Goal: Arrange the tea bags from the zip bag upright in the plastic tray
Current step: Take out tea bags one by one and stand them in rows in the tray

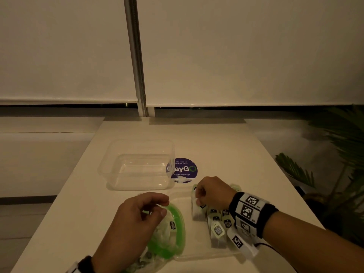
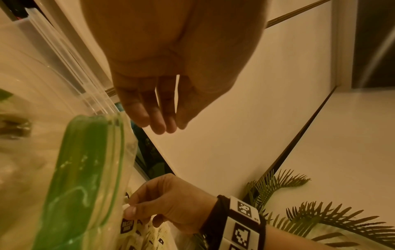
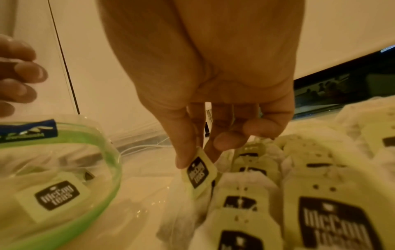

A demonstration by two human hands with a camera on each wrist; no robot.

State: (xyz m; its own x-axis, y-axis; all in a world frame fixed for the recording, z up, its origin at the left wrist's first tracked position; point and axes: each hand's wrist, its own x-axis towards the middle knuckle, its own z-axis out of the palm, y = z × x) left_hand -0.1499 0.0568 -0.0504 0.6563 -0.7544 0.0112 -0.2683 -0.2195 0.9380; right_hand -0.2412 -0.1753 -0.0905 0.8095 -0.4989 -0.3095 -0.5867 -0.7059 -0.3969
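On the white bench [image 1: 226, 146] stands a clear plastic tray [image 1: 137, 164], and nothing is visible inside it. A round purple sticker [image 1: 184, 170] lies on the bench just beside the tray's right wall, partly behind it.

Nearer to the person lies the zip bag [image 1: 171, 231] with its green zip band [image 2: 85, 169] bent into an arc; the mouth looks open. Some tea bags are visible inside through the plastic, one with a pale tag [image 3: 53, 196] printed in black.

To the right of the bag, a group of loose tea bags [image 1: 217, 223] lies on a clear plastic sheet, close together and partly one over another.

The left hand [image 1: 136, 217] is over the mouth of the zip bag, with the fingers loosely curled. In the left wrist view the fingers [image 2: 158, 108] hang relaxed and hold nothing, so this grip is open.

The right hand [image 1: 213, 191] is over the far end of the loose group. Its thumb and fingers [image 3: 188, 135] pinch one tea bag tag [image 3: 199, 170], so this grip is closed on a tea bag.
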